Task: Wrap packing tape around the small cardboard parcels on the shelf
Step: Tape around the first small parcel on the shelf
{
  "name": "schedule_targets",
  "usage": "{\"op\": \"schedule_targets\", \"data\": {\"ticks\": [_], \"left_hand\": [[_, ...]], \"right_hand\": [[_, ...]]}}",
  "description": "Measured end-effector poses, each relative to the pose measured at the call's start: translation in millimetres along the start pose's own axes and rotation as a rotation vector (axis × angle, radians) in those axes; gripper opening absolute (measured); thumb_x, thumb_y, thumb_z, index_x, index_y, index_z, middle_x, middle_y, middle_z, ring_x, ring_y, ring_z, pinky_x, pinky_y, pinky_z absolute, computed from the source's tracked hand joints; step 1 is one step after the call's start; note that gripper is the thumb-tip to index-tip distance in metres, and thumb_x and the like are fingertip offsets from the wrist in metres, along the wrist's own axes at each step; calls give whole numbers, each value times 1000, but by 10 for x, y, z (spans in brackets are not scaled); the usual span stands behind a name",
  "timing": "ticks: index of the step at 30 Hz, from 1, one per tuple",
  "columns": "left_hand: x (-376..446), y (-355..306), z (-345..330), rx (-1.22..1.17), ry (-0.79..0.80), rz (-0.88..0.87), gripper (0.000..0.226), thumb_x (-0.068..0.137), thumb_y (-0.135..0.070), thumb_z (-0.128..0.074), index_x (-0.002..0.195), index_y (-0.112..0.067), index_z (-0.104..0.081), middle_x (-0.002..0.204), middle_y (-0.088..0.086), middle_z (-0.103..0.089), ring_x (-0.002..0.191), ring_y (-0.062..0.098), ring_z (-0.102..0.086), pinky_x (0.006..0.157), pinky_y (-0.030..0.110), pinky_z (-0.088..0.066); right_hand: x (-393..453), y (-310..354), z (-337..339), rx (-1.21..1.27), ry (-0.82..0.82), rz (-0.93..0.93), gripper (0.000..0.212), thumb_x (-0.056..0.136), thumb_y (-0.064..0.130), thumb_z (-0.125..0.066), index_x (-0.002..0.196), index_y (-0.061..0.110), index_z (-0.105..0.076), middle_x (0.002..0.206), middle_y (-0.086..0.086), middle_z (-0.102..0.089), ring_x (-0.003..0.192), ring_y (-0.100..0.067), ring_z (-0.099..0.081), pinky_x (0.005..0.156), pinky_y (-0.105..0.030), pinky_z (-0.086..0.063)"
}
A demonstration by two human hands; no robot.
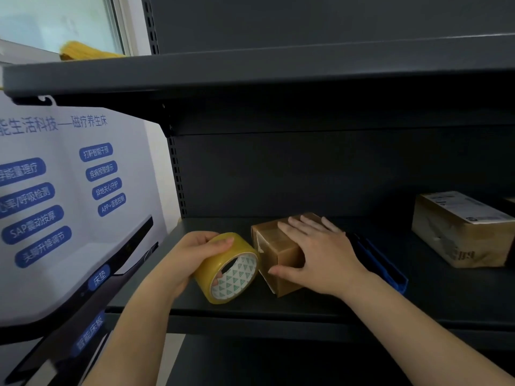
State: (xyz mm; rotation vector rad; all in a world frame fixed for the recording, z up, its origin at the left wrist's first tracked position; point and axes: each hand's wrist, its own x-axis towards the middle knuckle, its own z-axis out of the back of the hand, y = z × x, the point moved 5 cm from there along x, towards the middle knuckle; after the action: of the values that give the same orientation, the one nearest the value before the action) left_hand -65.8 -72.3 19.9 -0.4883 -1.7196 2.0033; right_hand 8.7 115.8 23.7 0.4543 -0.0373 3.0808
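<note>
Small cardboard parcel [278, 256]: brown box, roughly cubic, upper faces glossy with clear tape already on them, a pale torn patch near its left top edge. Sits on the dark grey shelf [320, 305], turned so one corner faces forward; partly covered from above and the right.

Packing tape roll [227, 268]: wide roll of yellowish clear tape, white inner core printed with green triangles. Stands tilted on its edge on the shelf, open core facing forward and right, just left of the small parcel and touching or nearly touching it.

Second cardboard parcel [462, 229]: larger, oblong, brown, white printed label on top, taped. Lies well apart to the right on the same shelf.
</note>
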Motion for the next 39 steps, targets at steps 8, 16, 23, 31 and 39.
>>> {"op": "schedule_targets", "data": {"ticks": [8,16,23,31,39], "left_hand": [[24,90,37,-102,196,-43,55,35,-45,-89,74,-12,-70,59,4,-71,59,16,-69,62,27,-55],[131,-315,3,7,119,-120,76,12,-58,-87,68,-9,-69,54,7,-69,44,13,-64,45,21,-53],[191,-291,84,-28,133,-57,77,20,-59,-87,74,-9,-64,46,4,-61,38,13,-58,42,22,-50],[213,-252,-96,-117,124,-30,33,66,-29,-75,81,-5,-58,41,1,-56,34,10,-53,42,20,-49],[255,-346,-315,39,106,30,27,68,-30,-65,83,-8,-62,47,0,-64,39,8,-58,46,20,-52]], "right_hand": [[55,5,-2,10,-98,-80,96,67,87,-25,145,32,-26,152,5,-30,140,-14,-27,113,-39,-20],[90,-192,124,202,-174,-205,74,77,71,-45,140,33,-37,141,9,-46,126,-13,-45,101,-35,-36],[81,-376,177,354,-236,-297,66,79,69,-46,136,36,-43,117,9,-62,101,-13,-58,81,-29,-43],[103,-605,154,604,-285,-384,57,81,64,-48,128,32,-55,110,7,-64,97,-12,-56,78,-30,-43],[79,-695,173,722,-322,-426,28,86,56,-49,79,30,-59,83,8,-63,84,-15,-58,78,-36,-47]]}}
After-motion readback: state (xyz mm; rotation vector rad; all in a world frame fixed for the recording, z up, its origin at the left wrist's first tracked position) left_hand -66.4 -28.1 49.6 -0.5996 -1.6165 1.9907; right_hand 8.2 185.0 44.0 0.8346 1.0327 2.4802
